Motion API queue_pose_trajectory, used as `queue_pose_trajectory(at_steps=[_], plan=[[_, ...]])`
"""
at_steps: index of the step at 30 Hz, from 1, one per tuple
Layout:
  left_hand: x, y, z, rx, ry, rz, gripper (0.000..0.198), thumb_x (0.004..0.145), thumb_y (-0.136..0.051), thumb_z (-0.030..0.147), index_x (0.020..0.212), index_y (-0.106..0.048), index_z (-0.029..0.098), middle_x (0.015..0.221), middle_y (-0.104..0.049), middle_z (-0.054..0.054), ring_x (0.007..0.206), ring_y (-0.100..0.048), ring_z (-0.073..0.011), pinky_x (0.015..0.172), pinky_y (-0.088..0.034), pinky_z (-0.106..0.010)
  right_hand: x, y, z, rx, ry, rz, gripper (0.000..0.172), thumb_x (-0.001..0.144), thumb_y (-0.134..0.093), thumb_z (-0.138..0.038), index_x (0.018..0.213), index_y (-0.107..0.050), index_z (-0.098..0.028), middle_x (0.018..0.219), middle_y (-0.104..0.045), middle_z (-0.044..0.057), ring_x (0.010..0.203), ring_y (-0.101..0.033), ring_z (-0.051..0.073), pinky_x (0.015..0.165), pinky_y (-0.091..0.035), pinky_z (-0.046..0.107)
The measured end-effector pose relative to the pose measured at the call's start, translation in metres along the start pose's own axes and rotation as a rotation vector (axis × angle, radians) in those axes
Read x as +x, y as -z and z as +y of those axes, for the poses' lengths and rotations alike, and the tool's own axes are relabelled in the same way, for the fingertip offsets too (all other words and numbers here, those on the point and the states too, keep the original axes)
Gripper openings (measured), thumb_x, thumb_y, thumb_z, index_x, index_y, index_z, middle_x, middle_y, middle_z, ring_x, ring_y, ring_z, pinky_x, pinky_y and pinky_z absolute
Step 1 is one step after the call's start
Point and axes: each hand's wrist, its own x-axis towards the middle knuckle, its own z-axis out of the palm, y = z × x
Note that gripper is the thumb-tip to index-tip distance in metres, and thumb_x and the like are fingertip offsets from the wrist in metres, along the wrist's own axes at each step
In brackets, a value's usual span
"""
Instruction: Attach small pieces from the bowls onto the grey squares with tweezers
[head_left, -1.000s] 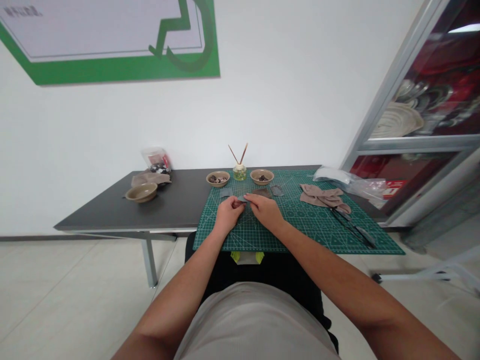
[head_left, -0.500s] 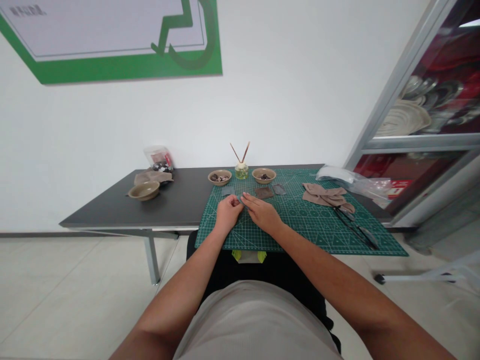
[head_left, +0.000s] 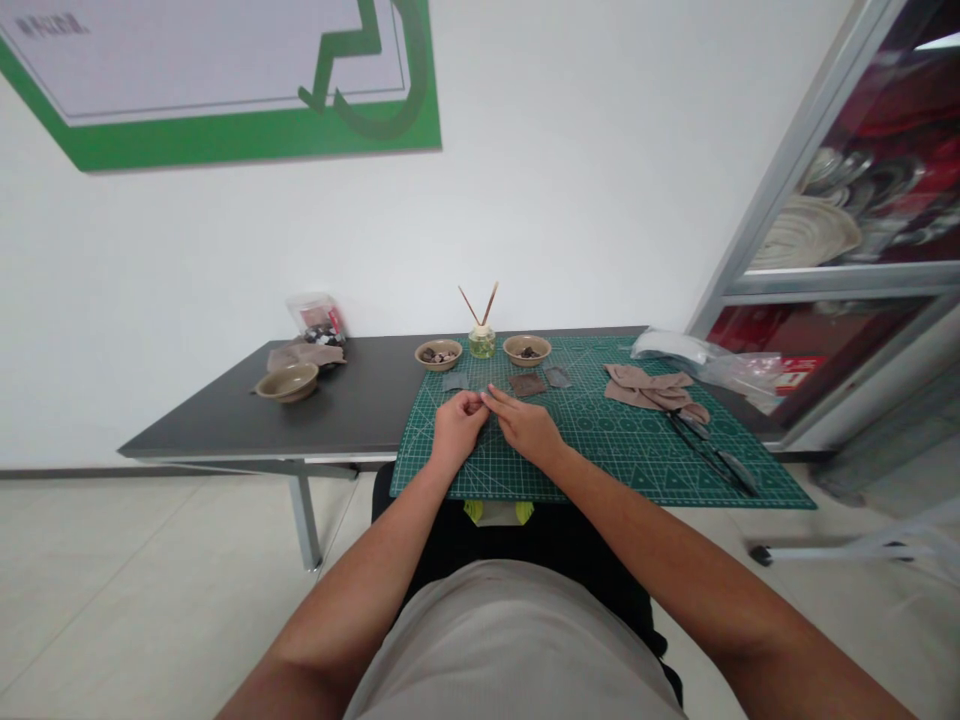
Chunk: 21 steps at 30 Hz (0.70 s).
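My left hand [head_left: 456, 425] and my right hand [head_left: 525, 424] meet over the green cutting mat [head_left: 600, 460], fingertips pinched together on a small grey piece that is mostly hidden between them. Just beyond the hands lie a grey square [head_left: 454, 381], a brown square [head_left: 527, 384] and another grey piece [head_left: 557, 376]. Behind those stand two tan bowls [head_left: 438, 355] [head_left: 526, 350] with dark bits inside, and a small glass jar with sticks [head_left: 481, 341] between them.
A beige cloth [head_left: 651, 388] and black scissors [head_left: 712, 455] lie on the mat's right side, clear plastic bags [head_left: 705, 362] behind them. On the dark table [head_left: 300, 415] at left sit a tan bowl [head_left: 286, 382], cloth and a bag. A glass cabinet [head_left: 847, 220] stands right.
The hands have stayed together at the same spot on the mat, the fingers shifting slightly on the small piece. The view has moved a little.
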Motion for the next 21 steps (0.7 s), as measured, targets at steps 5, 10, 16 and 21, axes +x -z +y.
queue_pose_trajectory(at_steps=[5,10,16,21], plan=[[-0.0023,0.0012,0.0003,0.038,-0.007,0.03,0.012,0.075,-0.062,0.027,0.068,-0.06,0.017,0.061,-0.058,0.003,0.058,-0.051,-0.0105,0.059,-0.04,-0.022,-0.0003,0.0011,-0.0007,0.059,0.016,0.022,0.045,0.091,-0.043,-0.013,0.134,-0.053,-0.022,0.138,-0.053,0.007,0.114,-0.061,0.019,0.095,-0.052,0.033],[-0.0032,0.002,-0.0008,-0.005,0.002,0.016,0.012,0.076,-0.062,0.029,0.077,-0.064,0.017,0.068,-0.065,0.001,0.061,-0.055,-0.0118,0.06,-0.042,-0.023,0.0001,0.0013,0.001,0.101,-0.001,0.046,0.049,0.089,-0.044,-0.01,0.135,-0.052,-0.024,0.136,-0.056,0.005,0.119,-0.058,0.018,0.1,-0.05,0.034],[-0.0029,0.002,-0.0018,-0.003,-0.017,-0.007,0.013,0.078,-0.062,0.03,0.077,-0.064,0.017,0.068,-0.064,0.001,0.06,-0.055,-0.0115,0.061,-0.042,-0.023,-0.0008,-0.0013,0.0042,0.113,0.025,0.042,0.053,0.086,-0.045,-0.008,0.136,-0.05,-0.024,0.135,-0.057,0.003,0.119,-0.058,0.016,0.1,-0.049,0.032],[-0.0029,0.001,-0.0029,-0.046,-0.016,-0.017,0.01,0.076,-0.062,0.027,0.075,-0.062,0.017,0.065,-0.061,0.003,0.059,-0.053,-0.0108,0.059,-0.041,-0.022,-0.0026,-0.0014,0.0021,0.079,0.032,0.028,0.051,0.087,-0.044,-0.008,0.136,-0.05,-0.018,0.137,-0.055,0.007,0.121,-0.057,0.017,0.099,-0.05,0.032]])
